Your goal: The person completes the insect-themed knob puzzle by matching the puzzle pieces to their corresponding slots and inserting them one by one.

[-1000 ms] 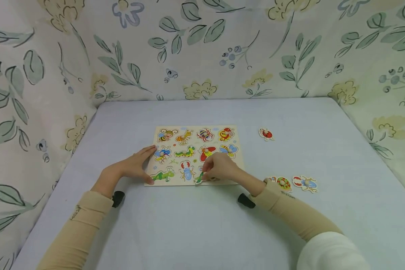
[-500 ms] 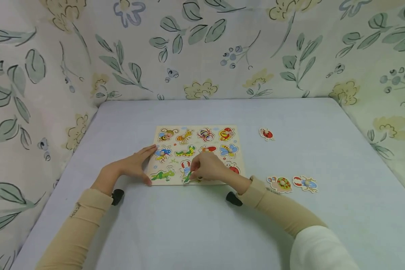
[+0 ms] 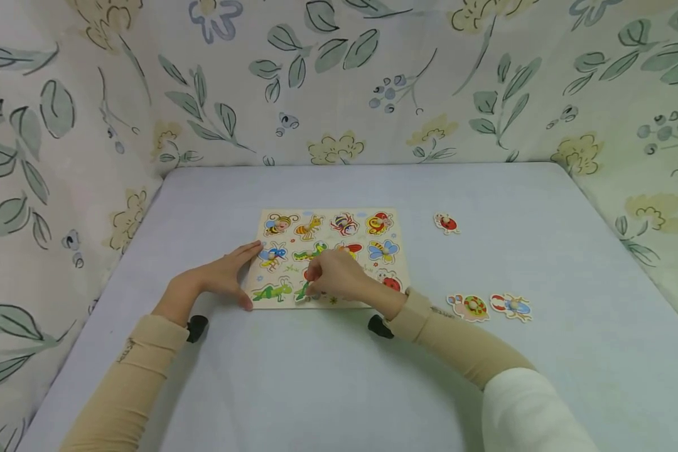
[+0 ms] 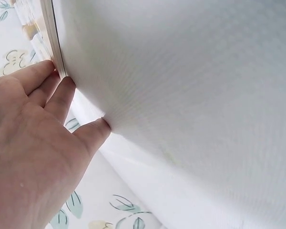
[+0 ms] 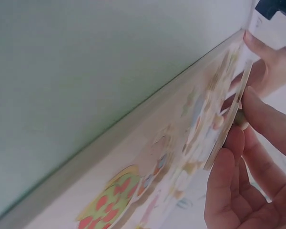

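Observation:
A wooden insect puzzle board point(image 3: 289, 270) lies flat on the table. My left hand point(image 3: 220, 278) rests at its left edge, fingers spread; in the left wrist view its fingertips touch the side of the board point(image 4: 52, 40). My right hand point(image 3: 341, 276) is over the bottom row and pinches a green puzzle piece point(image 3: 301, 292), mostly hidden by the fingers. From the right wrist view, that piece is a thin tilted slab point(image 5: 224, 129), held by its small knob point(image 5: 240, 119) above the board. A green grasshopper picture point(image 3: 272, 292) shows at the board's lower left corner.
Right of the board lie three loose pieces: a ladybird point(image 3: 446, 223), a pink one with a round green-and-red middle point(image 3: 469, 307) and a blue beetle with red pincers point(image 3: 511, 307). Floral cloth point(image 3: 339, 81) hangs behind the white table point(image 3: 294, 376).
My right hand has moved left along the bottom row with the green piece, uncovering a ladybird picture at the board's lower right. The left hand has stayed in place.

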Demonstrator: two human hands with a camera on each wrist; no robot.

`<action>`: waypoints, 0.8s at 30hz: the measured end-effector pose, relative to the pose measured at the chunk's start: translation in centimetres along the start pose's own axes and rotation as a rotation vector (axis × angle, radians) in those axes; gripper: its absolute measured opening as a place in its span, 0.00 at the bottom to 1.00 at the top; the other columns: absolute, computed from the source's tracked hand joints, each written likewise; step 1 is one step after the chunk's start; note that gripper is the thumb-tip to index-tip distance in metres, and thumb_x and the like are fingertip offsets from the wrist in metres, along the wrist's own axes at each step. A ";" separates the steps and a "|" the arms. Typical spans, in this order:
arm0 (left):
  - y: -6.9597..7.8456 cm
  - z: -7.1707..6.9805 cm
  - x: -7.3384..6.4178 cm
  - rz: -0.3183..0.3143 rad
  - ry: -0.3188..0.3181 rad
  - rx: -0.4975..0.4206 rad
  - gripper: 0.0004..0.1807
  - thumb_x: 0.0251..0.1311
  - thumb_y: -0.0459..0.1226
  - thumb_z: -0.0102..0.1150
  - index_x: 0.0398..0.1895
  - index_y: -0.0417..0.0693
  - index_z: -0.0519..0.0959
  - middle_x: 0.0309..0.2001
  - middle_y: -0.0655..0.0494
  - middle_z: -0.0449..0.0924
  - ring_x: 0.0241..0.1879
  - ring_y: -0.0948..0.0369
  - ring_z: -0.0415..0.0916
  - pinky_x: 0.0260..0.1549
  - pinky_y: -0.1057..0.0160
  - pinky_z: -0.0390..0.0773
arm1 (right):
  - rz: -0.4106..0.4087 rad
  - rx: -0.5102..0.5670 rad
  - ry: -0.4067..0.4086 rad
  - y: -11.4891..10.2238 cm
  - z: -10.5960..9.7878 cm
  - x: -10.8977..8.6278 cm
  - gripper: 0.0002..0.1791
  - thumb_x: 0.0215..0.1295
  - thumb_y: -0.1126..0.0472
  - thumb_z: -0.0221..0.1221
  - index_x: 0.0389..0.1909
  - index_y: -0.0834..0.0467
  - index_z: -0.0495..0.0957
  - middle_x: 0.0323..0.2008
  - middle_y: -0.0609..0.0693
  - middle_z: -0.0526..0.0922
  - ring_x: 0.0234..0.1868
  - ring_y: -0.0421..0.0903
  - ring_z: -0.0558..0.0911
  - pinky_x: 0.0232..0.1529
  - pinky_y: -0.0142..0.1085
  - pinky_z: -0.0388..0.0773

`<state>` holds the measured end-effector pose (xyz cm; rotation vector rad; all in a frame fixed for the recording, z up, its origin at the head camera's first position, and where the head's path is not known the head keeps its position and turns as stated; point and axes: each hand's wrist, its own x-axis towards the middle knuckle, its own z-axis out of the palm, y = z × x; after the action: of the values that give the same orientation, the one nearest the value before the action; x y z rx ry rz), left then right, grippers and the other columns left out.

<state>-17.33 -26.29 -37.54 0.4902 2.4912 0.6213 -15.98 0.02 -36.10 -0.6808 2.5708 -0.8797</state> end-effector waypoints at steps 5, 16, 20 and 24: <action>-0.1 -0.1 0.0 0.003 -0.004 -0.009 0.68 0.38 0.45 0.80 0.76 0.34 0.42 0.77 0.40 0.35 0.74 0.39 0.32 0.67 0.33 0.39 | 0.000 -0.014 -0.003 -0.8 0.2 0.8 0.09 0.53 0.58 0.72 0.22 0.53 0.81 0.20 0.43 0.77 0.26 0.40 0.71 0.27 0.28 0.65; -0.1 -0.2 -0.1 0.022 -0.011 -0.028 0.68 0.38 0.45 0.79 0.76 0.33 0.42 0.77 0.38 0.34 0.74 0.38 0.32 0.67 0.32 0.37 | -0.012 -0.028 -0.044 -2.3 1.3 2.2 0.10 0.55 0.58 0.71 0.22 0.54 0.80 0.20 0.43 0.75 0.24 0.39 0.70 0.25 0.27 0.64; -0.2 -0.1 -0.2 0.016 -0.011 -0.024 0.68 0.38 0.45 0.79 0.76 0.34 0.42 0.77 0.39 0.34 0.74 0.38 0.32 0.67 0.32 0.38 | -0.018 -0.070 -0.059 -2.7 1.9 2.4 0.11 0.56 0.58 0.71 0.22 0.54 0.79 0.21 0.43 0.74 0.26 0.39 0.70 0.26 0.27 0.64; -0.3 -0.1 -0.1 0.014 -0.011 -0.024 0.68 0.38 0.45 0.79 0.76 0.34 0.42 0.77 0.39 0.34 0.74 0.38 0.32 0.67 0.32 0.38 | -0.008 -0.102 -0.051 -3.1 2.3 2.8 0.11 0.56 0.57 0.71 0.21 0.53 0.78 0.21 0.43 0.74 0.29 0.40 0.70 0.27 0.28 0.64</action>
<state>-17.37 -26.64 -37.52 0.5017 2.4689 0.6515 -16.19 -4.73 -36.31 -0.7327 2.5837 -0.7275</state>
